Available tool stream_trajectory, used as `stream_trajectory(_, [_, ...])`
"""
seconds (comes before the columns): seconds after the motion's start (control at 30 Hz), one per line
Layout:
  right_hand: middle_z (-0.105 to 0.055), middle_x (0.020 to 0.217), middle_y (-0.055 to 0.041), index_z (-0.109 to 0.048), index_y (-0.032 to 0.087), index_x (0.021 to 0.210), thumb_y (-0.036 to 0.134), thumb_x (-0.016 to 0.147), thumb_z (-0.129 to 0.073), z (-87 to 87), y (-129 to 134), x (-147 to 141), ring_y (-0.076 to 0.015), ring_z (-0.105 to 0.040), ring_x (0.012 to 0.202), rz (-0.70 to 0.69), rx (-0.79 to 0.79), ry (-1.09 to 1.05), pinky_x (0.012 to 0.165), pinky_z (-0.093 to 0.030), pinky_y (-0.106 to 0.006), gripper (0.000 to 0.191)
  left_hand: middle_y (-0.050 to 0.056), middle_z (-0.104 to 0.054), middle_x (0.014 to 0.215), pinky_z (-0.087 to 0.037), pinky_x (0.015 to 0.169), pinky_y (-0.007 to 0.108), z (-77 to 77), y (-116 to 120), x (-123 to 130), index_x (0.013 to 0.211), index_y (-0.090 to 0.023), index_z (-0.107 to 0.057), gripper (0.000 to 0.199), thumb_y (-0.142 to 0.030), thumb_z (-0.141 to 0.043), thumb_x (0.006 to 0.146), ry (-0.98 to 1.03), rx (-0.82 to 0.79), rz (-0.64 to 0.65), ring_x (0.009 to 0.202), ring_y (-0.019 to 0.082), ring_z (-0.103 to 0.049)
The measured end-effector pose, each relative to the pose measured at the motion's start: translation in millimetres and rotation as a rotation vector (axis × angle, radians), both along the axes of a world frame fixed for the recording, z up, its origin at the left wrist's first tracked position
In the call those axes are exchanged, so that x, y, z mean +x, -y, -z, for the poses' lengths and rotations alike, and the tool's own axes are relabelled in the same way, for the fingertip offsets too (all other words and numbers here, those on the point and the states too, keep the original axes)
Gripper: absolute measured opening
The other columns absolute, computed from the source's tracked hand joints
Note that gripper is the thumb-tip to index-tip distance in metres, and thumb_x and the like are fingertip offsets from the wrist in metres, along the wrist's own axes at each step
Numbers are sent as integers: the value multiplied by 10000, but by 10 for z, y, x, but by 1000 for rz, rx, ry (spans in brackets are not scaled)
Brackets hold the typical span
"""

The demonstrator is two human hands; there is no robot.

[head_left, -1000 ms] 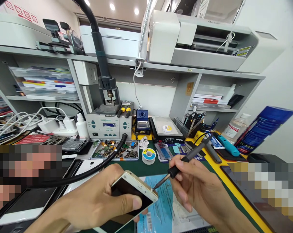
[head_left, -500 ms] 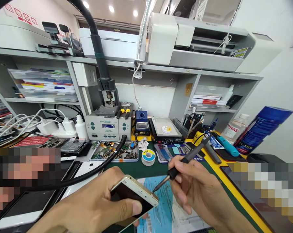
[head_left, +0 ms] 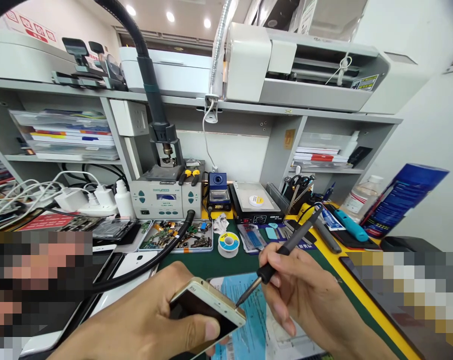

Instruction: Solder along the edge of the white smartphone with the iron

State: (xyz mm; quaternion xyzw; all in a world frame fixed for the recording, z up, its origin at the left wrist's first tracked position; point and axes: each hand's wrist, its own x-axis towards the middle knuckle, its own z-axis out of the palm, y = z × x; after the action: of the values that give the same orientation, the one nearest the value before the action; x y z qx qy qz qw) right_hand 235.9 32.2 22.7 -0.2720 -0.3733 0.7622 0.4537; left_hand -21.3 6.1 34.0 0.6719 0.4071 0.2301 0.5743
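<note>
A gold-and-white smartphone (head_left: 214,304) with a dark screen is tilted in my left hand (head_left: 154,315), my thumb across its screen and my fingers behind it. My right hand (head_left: 305,295) holds a black soldering iron (head_left: 286,247) like a pen. Its metal tip meets the phone's top edge near the right corner; whether it touches cannot be told for sure. Under both lies a blue and white printed sheet (head_left: 254,305) on the green mat (head_left: 196,262).
Behind the hands are a solder spool (head_left: 228,244), a tray of small parts (head_left: 179,245), a hot air station (head_left: 166,200) and a heating plate (head_left: 254,200). A black hose (head_left: 151,264) crosses at the left, over other phones. A blue can (head_left: 402,200) leans at the right.
The view has shifted slightly. Both hands keep their holds on the phone and the iron, and the tip stays at the phone's top edge.
</note>
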Motion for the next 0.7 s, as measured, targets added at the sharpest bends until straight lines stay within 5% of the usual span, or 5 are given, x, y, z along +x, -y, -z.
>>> stream_trajectory(0.33, [-606,573,44,-761,142,830,344,861,-872,-21,5,2,-95,-589,325,25,11,-11,315,-511,-156,232,84,-804,925,-634,747,331,14,-22,-10,989,-227,-745,494,-705,-666,893,-14,-2,28,842,277,-767])
stream_trajectory(0.7, [-587,579,43,-764,144,804,326,873,-856,-15,4,7,-108,-626,369,21,54,-25,331,-538,-158,215,81,-807,971,-608,679,288,8,-16,6,1065,-249,-788,482,-682,-627,928,-91,64,35,795,244,-752])
